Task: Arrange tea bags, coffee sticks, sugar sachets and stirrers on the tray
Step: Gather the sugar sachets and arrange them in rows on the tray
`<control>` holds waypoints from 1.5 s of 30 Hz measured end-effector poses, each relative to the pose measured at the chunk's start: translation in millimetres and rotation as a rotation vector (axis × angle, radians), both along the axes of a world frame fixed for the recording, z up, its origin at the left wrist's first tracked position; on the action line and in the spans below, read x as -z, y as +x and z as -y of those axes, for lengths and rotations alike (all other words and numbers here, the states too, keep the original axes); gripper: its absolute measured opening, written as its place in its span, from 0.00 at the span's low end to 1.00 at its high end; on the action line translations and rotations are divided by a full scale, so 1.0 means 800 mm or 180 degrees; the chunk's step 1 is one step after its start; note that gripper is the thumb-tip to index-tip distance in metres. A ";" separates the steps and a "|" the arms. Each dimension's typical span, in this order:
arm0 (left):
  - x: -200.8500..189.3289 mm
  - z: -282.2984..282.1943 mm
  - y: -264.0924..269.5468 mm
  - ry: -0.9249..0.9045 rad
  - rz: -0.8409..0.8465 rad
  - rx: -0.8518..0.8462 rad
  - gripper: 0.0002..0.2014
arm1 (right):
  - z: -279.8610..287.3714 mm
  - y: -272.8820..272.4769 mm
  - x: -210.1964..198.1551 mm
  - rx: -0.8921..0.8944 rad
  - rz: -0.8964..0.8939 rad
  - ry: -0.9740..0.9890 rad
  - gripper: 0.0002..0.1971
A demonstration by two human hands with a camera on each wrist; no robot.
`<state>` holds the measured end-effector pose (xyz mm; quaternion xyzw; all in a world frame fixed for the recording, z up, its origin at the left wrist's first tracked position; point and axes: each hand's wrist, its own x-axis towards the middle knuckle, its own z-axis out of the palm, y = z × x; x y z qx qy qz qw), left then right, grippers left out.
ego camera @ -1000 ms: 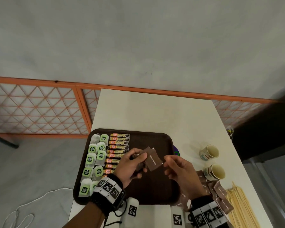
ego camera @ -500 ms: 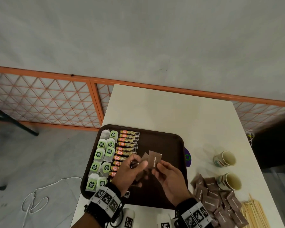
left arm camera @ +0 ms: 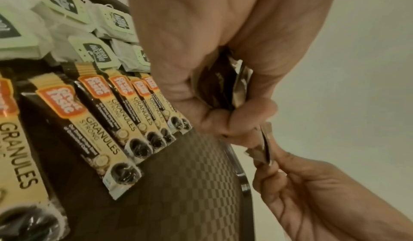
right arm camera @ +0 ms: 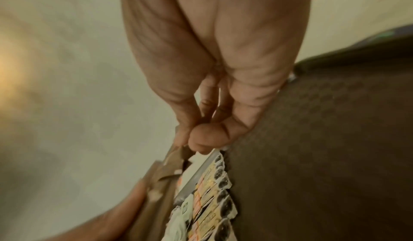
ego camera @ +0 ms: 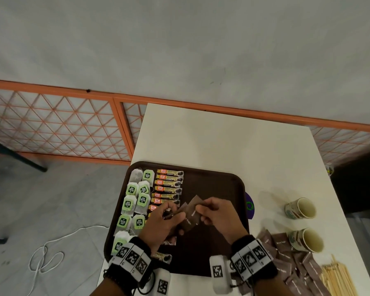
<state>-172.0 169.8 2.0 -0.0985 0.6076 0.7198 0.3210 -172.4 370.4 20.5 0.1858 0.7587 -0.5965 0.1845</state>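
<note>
Over the dark brown tray my left hand grips a small stack of brown sugar sachets. My right hand pinches the top sachet of that stack between thumb and forefinger. In the left wrist view the stack sits in the curled fingers, and the pinched sachet sticks out below them. Tea bags with green tags fill the tray's left side. Coffee sticks lie in a column beside them. More sugar sachets and wooden stirrers lie on the table to the right.
Two paper cups lie on their sides right of the tray. A purple disc peeks out from under the tray's right edge. The white table stretches beyond the tray; an orange railing runs behind it.
My right hand has moved left to the stack in my left hand and now pinches a sachet there. The left hand has kept its hold.
</note>
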 end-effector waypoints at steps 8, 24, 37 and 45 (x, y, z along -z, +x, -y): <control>0.006 0.021 -0.014 -0.0227 0.0127 -0.0405 0.11 | -0.031 -0.060 0.061 0.0891 0.0647 0.0601 0.12; 0.007 0.041 -0.008 -0.0267 0.0198 -0.0423 0.12 | -0.001 -0.105 0.089 -0.0829 -0.0823 0.2260 0.09; -0.007 0.054 -0.021 0.0007 0.0400 -0.0839 0.08 | 0.004 -0.105 0.080 -0.0561 -0.1003 0.2104 0.06; -0.018 0.036 -0.017 0.0010 0.0191 -0.0337 0.11 | 0.035 -0.031 -0.015 -0.0596 -0.0729 0.0484 0.08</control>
